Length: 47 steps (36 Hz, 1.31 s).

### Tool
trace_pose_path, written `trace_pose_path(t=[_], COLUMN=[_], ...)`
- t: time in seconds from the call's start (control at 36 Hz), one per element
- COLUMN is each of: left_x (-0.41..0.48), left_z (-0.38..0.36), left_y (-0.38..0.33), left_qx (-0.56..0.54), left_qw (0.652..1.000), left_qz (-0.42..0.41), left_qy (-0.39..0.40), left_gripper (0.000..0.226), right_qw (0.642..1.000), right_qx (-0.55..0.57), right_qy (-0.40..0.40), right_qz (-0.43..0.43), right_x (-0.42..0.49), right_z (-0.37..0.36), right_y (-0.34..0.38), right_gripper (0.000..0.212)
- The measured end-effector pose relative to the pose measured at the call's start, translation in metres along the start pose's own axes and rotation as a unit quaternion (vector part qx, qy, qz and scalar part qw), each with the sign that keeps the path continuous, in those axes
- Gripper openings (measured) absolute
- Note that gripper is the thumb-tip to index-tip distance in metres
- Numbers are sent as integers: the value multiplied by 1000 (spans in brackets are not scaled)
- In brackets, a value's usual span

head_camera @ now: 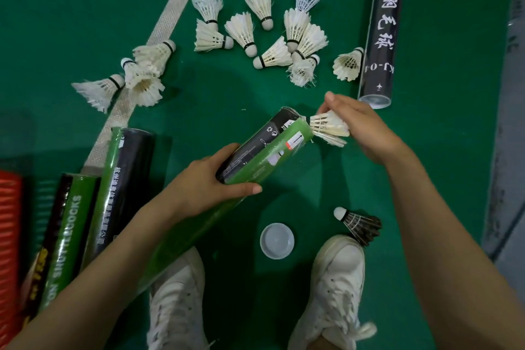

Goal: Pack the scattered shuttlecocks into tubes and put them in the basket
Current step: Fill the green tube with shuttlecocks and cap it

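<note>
Held tube (255, 156): slanted above the floor (56, 23), the left hand (210, 179) around its middle, mouth pointing away and rightward.
Tube mouth: a shuttlecock (329, 126) sat partly in it, pinched by the right hand (360, 125).
Scattered shuttlecocks (241, 31): on the floor beyond the held tube.
Left cluster (142, 85): on the court line (159, 31).
Far tube (380, 28): lying far right, one shuttlecock (348, 64) just beside it.
Two tubes (125, 185): side by side, left, near the basket (10, 236).
Lid (277, 241): between the shoes (338, 278).
Lone shuttlecock (359, 224): at the right shoe's toe.
</note>
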<state>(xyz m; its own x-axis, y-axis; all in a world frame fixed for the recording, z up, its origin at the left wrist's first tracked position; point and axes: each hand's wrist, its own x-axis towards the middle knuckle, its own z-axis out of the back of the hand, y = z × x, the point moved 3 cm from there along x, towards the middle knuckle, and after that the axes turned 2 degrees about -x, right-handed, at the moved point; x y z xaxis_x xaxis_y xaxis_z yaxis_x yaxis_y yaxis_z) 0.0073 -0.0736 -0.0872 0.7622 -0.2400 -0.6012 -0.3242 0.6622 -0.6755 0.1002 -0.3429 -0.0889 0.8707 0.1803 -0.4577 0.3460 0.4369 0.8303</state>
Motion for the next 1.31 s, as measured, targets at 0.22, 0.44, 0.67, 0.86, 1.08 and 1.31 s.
trace_pose_path(t=[0.22, 0.44, 0.67, 0.86, 1.08, 1.31], left_x=[0, -2, 11, 18, 8, -1], left_z=[-5, -7, -20, -37, -44, -51], left_y=[-1, -9, -18, -11, -7, -9], left_qx=[-65, -90, -58, 82, 211, 212], left_qw=[995, 992, 993, 995, 976, 976], left_qz=[-1, -14, -17, 6, 39, 42], left_qy=[74, 93, 97, 60, 25, 26], left_gripper=[93, 77, 84, 89, 97, 98], right_qw=[991, 981, 991, 984, 970, 933], right_qx=[77, 156, 85, 13, -115, -265], right_qy=[73, 93, 43, -132, -61, 64], right_qz=[-77, -67, -91, -120, -204, -234], right_x=[3, -8, -10, -24, -68, -91], right_z=[-11, -33, -39, -25, -5, -8], right_y=[10, 5, -7, -45, -93, -107], right_gripper=[52, 65, 63, 50, 52, 53])
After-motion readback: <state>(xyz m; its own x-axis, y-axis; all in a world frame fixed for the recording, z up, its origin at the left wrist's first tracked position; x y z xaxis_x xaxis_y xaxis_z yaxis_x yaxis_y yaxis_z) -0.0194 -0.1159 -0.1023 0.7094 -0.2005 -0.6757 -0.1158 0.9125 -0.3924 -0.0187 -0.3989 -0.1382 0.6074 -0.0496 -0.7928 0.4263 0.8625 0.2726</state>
